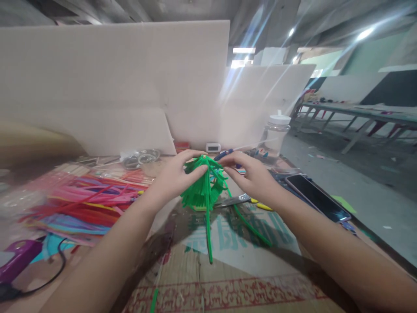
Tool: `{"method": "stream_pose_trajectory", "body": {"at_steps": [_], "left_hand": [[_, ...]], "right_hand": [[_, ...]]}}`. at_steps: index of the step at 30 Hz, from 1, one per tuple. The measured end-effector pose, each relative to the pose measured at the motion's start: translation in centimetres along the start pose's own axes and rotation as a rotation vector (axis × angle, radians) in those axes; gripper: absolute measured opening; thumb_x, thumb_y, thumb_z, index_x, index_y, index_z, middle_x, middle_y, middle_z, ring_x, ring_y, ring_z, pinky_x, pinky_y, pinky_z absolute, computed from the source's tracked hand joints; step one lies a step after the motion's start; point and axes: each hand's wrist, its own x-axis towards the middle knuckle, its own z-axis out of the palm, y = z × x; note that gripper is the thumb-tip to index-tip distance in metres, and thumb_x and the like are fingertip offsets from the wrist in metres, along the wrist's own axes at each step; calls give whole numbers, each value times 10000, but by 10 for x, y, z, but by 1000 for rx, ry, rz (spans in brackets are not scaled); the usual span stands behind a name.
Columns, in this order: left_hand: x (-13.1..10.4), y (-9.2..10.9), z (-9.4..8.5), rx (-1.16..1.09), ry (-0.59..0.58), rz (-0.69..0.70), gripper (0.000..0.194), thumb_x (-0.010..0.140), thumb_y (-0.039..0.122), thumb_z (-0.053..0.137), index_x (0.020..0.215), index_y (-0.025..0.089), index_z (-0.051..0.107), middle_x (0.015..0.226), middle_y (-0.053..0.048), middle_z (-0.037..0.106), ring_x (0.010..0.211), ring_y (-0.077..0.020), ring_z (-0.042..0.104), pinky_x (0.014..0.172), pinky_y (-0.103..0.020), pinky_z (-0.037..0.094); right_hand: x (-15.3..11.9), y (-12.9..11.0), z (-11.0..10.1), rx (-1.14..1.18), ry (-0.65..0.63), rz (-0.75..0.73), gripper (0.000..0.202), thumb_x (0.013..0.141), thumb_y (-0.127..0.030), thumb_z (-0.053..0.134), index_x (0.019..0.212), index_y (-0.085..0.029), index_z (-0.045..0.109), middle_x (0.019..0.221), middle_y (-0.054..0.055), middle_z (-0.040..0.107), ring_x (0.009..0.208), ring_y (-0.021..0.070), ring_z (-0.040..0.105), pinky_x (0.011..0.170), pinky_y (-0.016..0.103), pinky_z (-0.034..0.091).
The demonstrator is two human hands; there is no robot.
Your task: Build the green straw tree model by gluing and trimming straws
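Observation:
A bushy green piece [197, 191], made of bent pipe cleaners, stands over the work surface in the middle of the head view. My left hand [177, 171] grips its upper left side, thumb in front and fingers near the top. At the piece's right side, my right hand [250, 174] pinches a green pipe cleaner with thumb and fingertips. Two long pipe cleaner ends hang free: one strand [209, 234] runs straight down towards me, another strand [249, 226] slants down to the right. Behind them lie scissors [233, 200] with yellow handles.
Bundles of coloured pipe cleaners [84, 200] lie left, with a purple glue gun [21, 258] and its cord nearer me. A phone [317, 198] rests at right, near the table edge. A clear bottle [275, 134] and white boards [130, 78] stand behind.

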Motion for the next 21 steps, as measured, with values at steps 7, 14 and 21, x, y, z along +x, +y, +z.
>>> {"method": "stream_pose_trajectory", "body": {"at_steps": [7,14,21], "left_hand": [[-3,11,-3,79,7,30,307,886,318,591,1146,186,686,1118,-39,731,1022,-207,670,936,-343,505],[-2,2,-7,75,-51,124,361,918,382,560,1204,194,676,1232,-47,700,1133,-222,640,980,-339,486],[-2,-3,-13,165,-67,112,408,906,423,582,1245,203,642,1255,-50,684,1157,-226,623,998,-357,475]], "right_hand": [[33,-16,5,85,-85,82,92,872,-231,629,911,-180,695,850,19,723,775,145,635,712,276,475],[29,-13,21,126,31,116,115,837,-277,657,860,-165,655,788,9,683,697,132,602,650,264,458],[24,-14,21,198,127,90,167,895,-338,584,923,-183,639,890,31,702,815,152,634,728,280,476]]}}
